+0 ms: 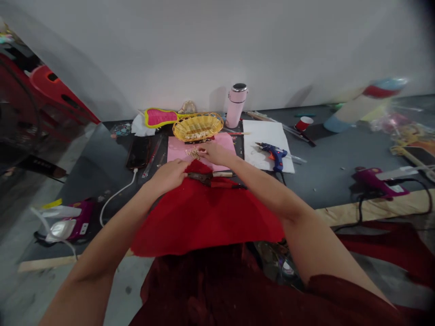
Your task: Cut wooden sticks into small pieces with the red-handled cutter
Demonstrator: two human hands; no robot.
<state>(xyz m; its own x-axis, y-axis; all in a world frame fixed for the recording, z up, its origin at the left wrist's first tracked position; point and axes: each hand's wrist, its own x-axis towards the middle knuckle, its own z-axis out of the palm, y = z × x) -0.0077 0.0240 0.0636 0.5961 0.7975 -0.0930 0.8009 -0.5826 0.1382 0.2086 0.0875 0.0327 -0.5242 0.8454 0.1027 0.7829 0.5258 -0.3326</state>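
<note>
A wide piece of red cloth (207,217) spreads over the table edge in front of me, narrowing to a point at its far end. My left hand (175,172) is closed on the left side of that far end. Just beyond it, my right hand (215,153) reaches to a small pile of pale beads (193,153) on a pink sheet (176,144). Its fingers are curled together at the pile, and what is between them is too small to make out. Across the cloth lie pliers with red handles (224,182).
Behind the pink sheet stands a wicker basket (198,127) with pale bits inside. A pink flask (236,105) is beside it. To the right, a blue glue gun (273,154) lies on white paper (263,131). A phone (138,153) and purple power strips (380,182) have trailing cables.
</note>
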